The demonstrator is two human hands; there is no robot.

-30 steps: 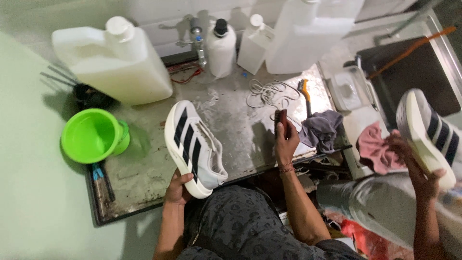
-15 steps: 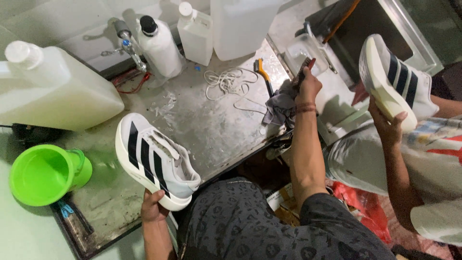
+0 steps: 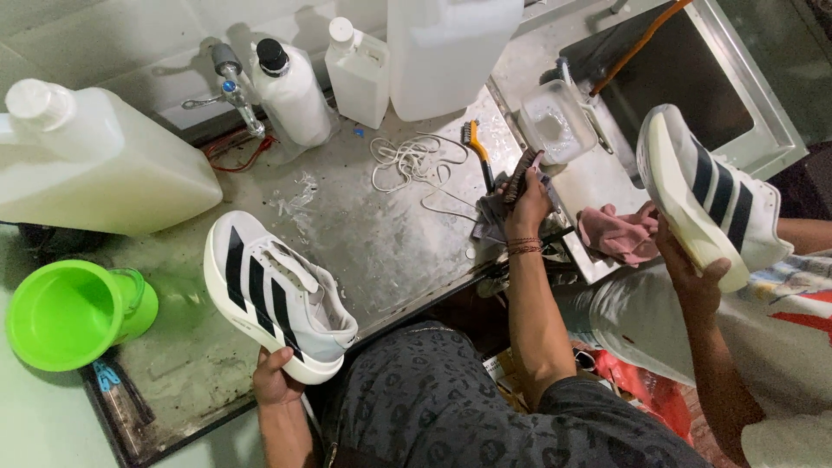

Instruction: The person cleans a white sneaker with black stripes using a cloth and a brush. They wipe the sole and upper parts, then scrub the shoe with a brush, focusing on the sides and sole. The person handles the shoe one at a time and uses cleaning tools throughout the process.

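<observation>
My left hand (image 3: 276, 380) grips the heel of a white sneaker with black stripes (image 3: 270, 295), held tilted over the wet metal counter (image 3: 381, 243). My right hand (image 3: 527, 201) is stretched out to the counter's right edge and closed on a dark scrub brush (image 3: 520, 173), just above a grey cloth (image 3: 490, 217). To the right, another person's hand (image 3: 693, 269) holds up the matching white striped sneaker (image 3: 706, 195).
A green funnel-like cup (image 3: 65, 314) sits at left. Large white jugs (image 3: 95, 165), smaller bottles (image 3: 290, 91) and a tap (image 3: 232, 87) line the back. White laces (image 3: 416, 160), a yellow-handled brush (image 3: 475, 143), a clear tub (image 3: 555, 121), a pink rag (image 3: 617, 232) and a sink (image 3: 685, 69) lie right.
The view has swung left to right. My right hand has reached from the counter's middle out to its right edge, still holding the brush. The left hand keeps the sneaker.
</observation>
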